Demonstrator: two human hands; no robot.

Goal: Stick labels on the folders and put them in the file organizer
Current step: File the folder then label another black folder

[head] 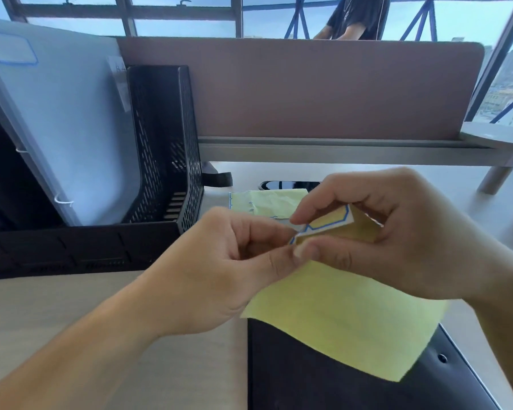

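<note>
- Directly beneath the grip and nearest of all, a flat black folder (308,386) lies on the pale wooden desk (71,306).
- A pale yellow paper backing sheet (338,315) hangs down from the grip and drapes over the folder's far edge.
- At the grip, the left hand (219,261) pinches the peeled corner of a white sticker label with a blue border (327,222) between thumb and forefinger. The right hand (391,232) is curled round the folded top of the backing sheet, clamping it between forefinger and thumb. The fingertips of the two hands touch.
- Just beyond the grip, a second, crumpled yellow label sheet (267,202) lies on the desk, with a glossy black phone (287,184) just behind it.
- Left of the grip and farther back stands a black perforated metal file organizer (166,143). A translucent pale blue plastic folder (71,128) leans inside it, with a blue-edged sticker (11,51) near its top corner.
- Well behind the grip runs a dusty pink desk partition (308,90). Beyond it is a person in a dark shirt (355,16), by the windows.
</note>
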